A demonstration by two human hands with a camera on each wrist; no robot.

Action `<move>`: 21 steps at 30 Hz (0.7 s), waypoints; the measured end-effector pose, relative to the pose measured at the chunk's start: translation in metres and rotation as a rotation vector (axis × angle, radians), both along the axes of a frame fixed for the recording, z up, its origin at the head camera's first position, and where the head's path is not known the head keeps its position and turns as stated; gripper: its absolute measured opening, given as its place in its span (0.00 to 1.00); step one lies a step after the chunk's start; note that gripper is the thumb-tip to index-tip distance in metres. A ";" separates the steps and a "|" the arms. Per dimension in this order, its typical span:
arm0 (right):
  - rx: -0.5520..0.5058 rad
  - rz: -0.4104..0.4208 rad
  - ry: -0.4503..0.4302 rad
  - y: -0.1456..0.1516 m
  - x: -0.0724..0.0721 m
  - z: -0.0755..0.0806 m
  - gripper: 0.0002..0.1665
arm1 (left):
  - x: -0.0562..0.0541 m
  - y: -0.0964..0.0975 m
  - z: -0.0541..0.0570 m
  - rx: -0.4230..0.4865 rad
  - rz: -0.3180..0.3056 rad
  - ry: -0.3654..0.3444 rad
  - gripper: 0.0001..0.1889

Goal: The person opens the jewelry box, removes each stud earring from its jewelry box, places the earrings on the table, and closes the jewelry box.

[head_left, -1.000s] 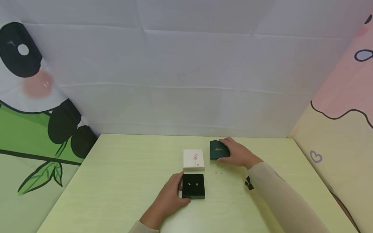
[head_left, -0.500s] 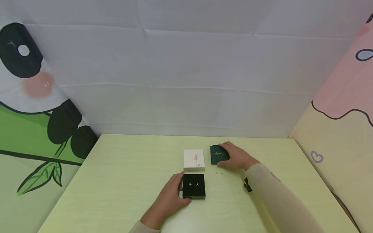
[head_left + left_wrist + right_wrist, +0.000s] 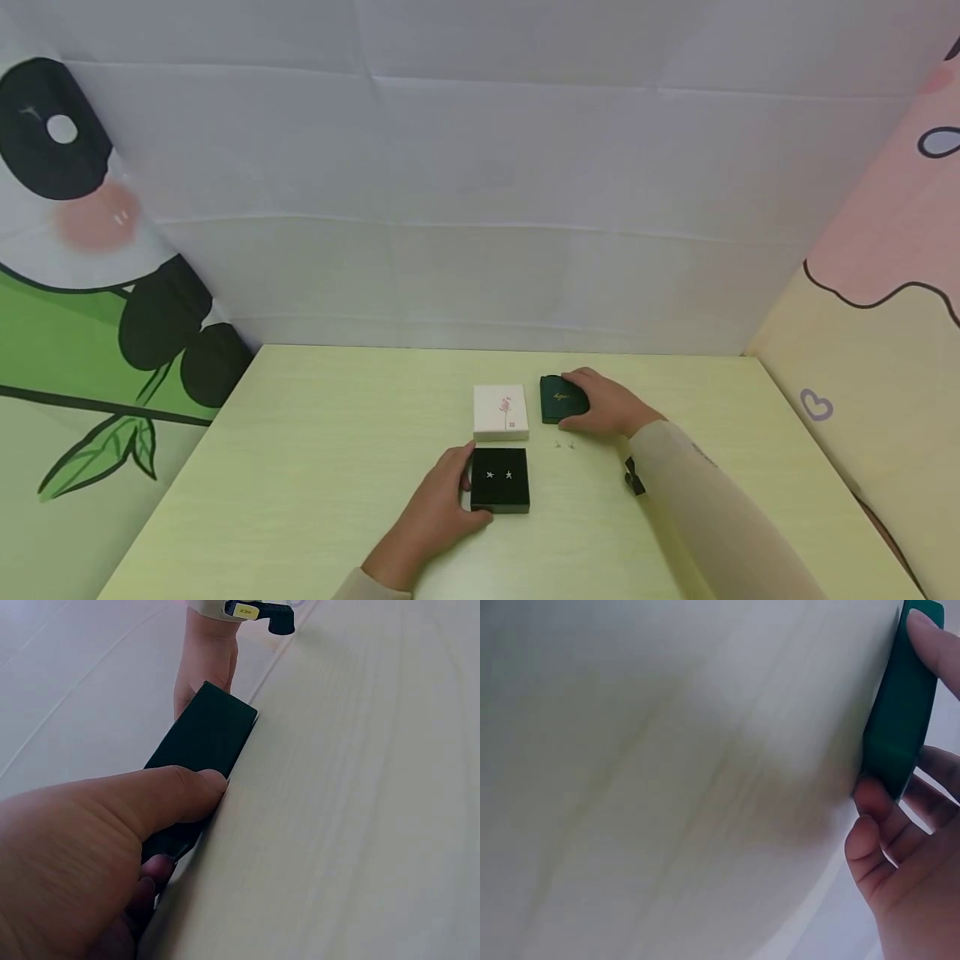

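Note:
My left hand [image 3: 438, 508] grips the left side of a small open jewelry box [image 3: 501, 501], thumb at its near edge. Two star-shaped stud earrings [image 3: 499, 475] sit on its black insert. In the left wrist view, the thumb presses along the dark green side [image 3: 206, 731] of this box. Farther back to the right, my right hand [image 3: 611, 404] holds a dark green box lid [image 3: 558, 398] with gold script, thumb on the near edge and fingers on the far one. The right wrist view shows the green lid [image 3: 904, 705] between thumb and fingers, close to the tabletop.
Just behind the open box lies a white box [image 3: 489, 410] with a pink flower print. A pair of tiny earrings [image 3: 572, 446] lies on the pale yellow table [image 3: 337, 433], just in front of the lid. A white cloth wall [image 3: 480, 208] rises behind the table.
My right hand has brought the green lid a little nearer and down to the table, then stayed almost still. The left hand keeps its hold on the jewelry box.

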State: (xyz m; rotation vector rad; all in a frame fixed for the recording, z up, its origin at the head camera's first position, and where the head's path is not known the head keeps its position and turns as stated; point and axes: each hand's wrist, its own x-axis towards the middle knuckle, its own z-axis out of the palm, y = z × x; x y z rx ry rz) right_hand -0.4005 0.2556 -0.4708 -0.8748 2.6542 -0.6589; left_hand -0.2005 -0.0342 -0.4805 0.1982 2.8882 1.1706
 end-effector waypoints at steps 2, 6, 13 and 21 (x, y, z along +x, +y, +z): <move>0.001 0.008 -0.004 0.000 -0.005 0.001 0.55 | -0.004 0.002 0.000 -0.003 0.004 0.008 0.53; 0.022 0.019 -0.001 0.002 -0.017 0.002 0.57 | -0.010 0.006 0.000 -0.005 0.017 0.013 0.53; 0.036 0.005 0.012 0.005 -0.032 0.017 0.61 | -0.021 0.013 0.001 0.006 0.045 0.014 0.53; -0.080 0.000 0.036 0.007 -0.036 0.028 0.61 | -0.033 0.020 0.000 0.009 0.087 0.006 0.53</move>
